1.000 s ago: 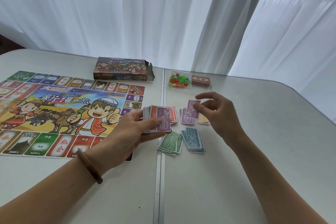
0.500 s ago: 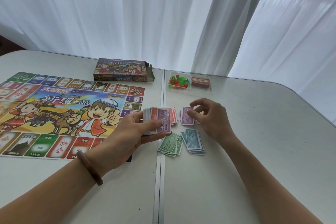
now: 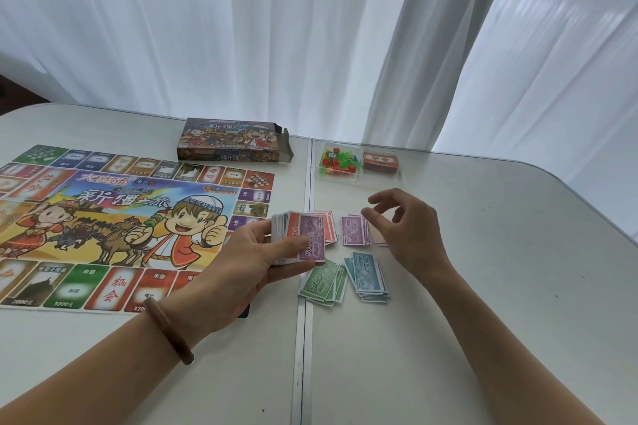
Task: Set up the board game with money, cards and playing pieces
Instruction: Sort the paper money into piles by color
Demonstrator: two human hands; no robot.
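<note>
both forearms are bare, with no sleeve showing anywhere along them. the left hand point(image 3: 241, 262) has a smooth, rounded brown bangle point(image 3: 169, 331) around its wrist, wood-like in look, plain and unmarked. the right hand point(image 3: 411, 235) and its wrist wear nothing: no ring, watch or band shows. the fingernails look short and unpainted

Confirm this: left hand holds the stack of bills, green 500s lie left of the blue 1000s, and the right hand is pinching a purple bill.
One error: the right hand is empty, fingers open above the purple bills, as the head view shows. The left hand does hold the stack, and the green 500s lie left of the blue 1000s.
</note>
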